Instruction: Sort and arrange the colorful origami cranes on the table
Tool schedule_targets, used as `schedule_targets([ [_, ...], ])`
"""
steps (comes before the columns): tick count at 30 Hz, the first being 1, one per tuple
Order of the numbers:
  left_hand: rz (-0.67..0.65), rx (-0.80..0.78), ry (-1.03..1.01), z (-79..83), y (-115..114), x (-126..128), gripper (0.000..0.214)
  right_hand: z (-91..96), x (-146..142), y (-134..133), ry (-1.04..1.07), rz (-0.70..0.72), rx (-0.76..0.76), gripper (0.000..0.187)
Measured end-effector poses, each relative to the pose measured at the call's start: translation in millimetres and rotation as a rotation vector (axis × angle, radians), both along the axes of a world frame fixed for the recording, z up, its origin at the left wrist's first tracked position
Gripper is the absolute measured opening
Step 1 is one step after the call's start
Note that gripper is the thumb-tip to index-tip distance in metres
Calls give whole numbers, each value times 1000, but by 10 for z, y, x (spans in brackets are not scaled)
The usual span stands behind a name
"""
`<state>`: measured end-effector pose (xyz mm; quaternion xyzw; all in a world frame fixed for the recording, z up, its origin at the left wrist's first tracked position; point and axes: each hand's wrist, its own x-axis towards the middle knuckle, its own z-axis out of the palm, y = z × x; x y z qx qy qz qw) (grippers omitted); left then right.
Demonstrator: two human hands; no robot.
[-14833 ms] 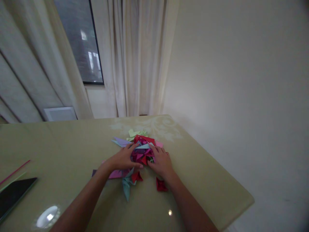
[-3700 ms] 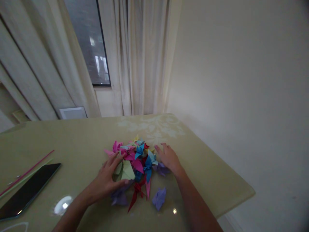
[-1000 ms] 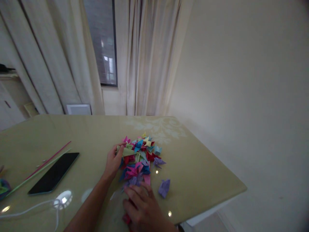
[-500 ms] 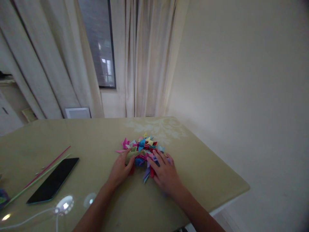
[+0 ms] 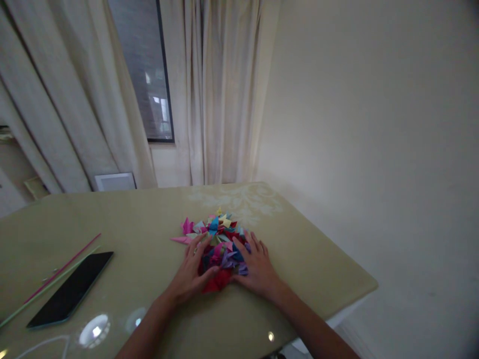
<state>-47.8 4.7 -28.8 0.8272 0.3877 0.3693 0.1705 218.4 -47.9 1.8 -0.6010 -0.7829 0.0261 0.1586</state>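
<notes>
A heap of folded paper pieces (image 5: 213, 227), pink, blue, yellow, red and purple, lies on the table (image 5: 142, 219). They look like origami cranes, though their exact shape is hard to make out. My left hand (image 5: 190, 274) rests along the near left side of the heap, fingers apart. On the other side my right hand (image 5: 260, 269) spreads its fingers over the purple pieces. Between my two thumbs a red paper piece (image 5: 217, 280) shows at the near edge. Both palms hide some of the pile.
To the left lie a black phone or tablet (image 5: 71, 289), a pink stick (image 5: 63, 268) and a pale green stick (image 5: 48, 286). A white cable (image 5: 45, 342) runs at the lower left. Beyond the table hang curtains (image 5: 224, 99); a wall (image 5: 355, 149) rises on the right.
Both hands now sit around the near part of the heap, thumbs lower and turned toward each other. The near pieces have been pushed together, and a red one shows between the thumbs.
</notes>
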Motion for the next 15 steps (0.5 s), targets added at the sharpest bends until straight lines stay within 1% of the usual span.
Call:
schedule_targets([
  [2, -64, 26, 74, 3, -43, 18, 90, 98, 2, 307, 1, 25, -9, 110],
  [4, -91, 62, 147, -2, -77, 38, 100, 148, 11, 574, 14, 59, -43, 111],
  [7, -68, 106, 212, -28, -115, 66, 103, 125, 33, 821, 46, 123, -88, 109],
  [10, -7, 127, 237, -62, -130, 94, 100, 28, 56, 874, 83, 151, -47, 97],
  [13, 53, 135, 232, -88, -123, 118, 96, -59, 63, 819, 132, 153, 7, 74],
  [15, 66, 128, 231, -100, -113, 124, 91, -82, 56, 776, 150, 151, 21, 65],
])
